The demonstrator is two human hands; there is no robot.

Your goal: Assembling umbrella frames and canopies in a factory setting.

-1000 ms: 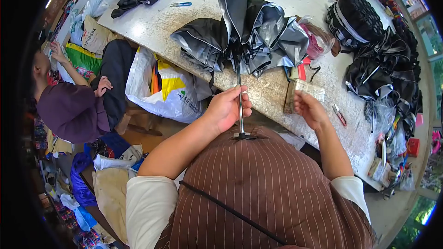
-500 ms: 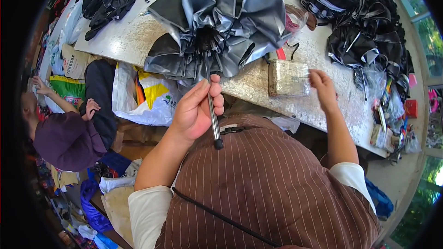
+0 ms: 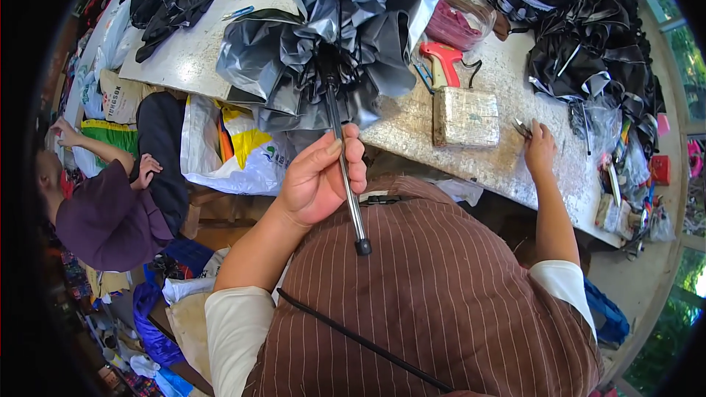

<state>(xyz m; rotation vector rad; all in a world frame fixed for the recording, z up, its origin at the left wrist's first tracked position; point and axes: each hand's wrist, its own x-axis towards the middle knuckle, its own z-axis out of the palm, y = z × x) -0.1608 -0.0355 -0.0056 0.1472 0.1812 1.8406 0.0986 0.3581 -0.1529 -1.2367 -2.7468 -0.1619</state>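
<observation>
An umbrella [image 3: 346,7] with a loose silver-grey and black canopy stands upright in front of me, its ribs bunched around the shaft. My left hand [image 3: 323,176] is closed around its metal shaft, below the canopy. The shaft's black-capped end points down toward my body. Over the table at the right, my right hand [image 3: 540,151] has its fingers closed at a small dark metal tool [image 3: 523,129], perhaps snips or pliers; its shape is too small to tell. To the left of that hand sits a tape-wrapped block [image 3: 465,117].
Behind the block lies a red and cream tagging gun [image 3: 443,62]. Dark umbrellas [image 3: 588,59] are heaped at the table's right. Black cloth [image 3: 176,7] lies far left, near a blue cutter [image 3: 239,12]. A white sack [image 3: 202,147] stands below the table's edge. Another person [image 3: 114,206] works at left.
My right hand has moved right, away from the block, and the small metal tool now shows at its fingers. The umbrella's canopy has shifted slightly left, uncovering the tagging gun.
</observation>
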